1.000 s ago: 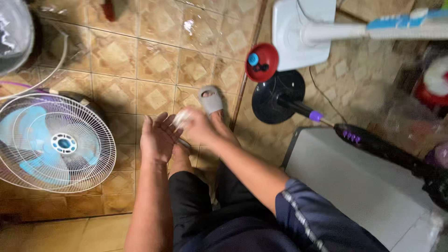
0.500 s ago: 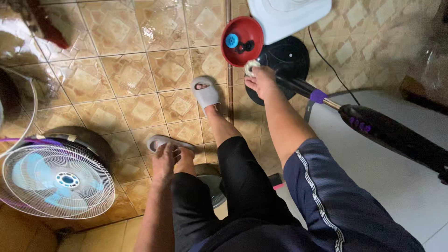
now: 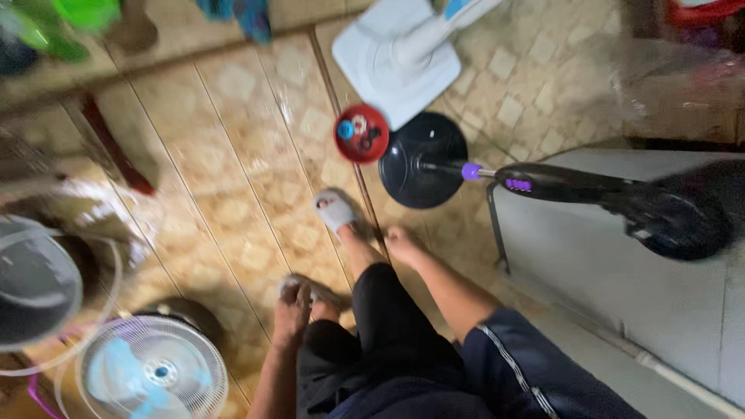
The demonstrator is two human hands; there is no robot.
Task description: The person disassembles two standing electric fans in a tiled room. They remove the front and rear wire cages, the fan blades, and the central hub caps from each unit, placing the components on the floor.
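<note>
Motion blurs everything: our left hand [image 3: 292,310] rests on the knee, our right hand [image 3: 402,244] hangs beside the shin; whether either grasps anything, we cannot tell.

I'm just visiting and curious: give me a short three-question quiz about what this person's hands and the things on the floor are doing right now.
1. True or false: the right hand grips the red bowl.
2. What does the left hand rest on? A) the fan with blue blades B) the person's own foot and knee area C) the black round base
3. Fill in: the black round base lies between the red bowl and the ___ platform.

Key:
1. False; the hand is empty, low beside the leg, apart from the bowl.
2. B
3. grey
</note>
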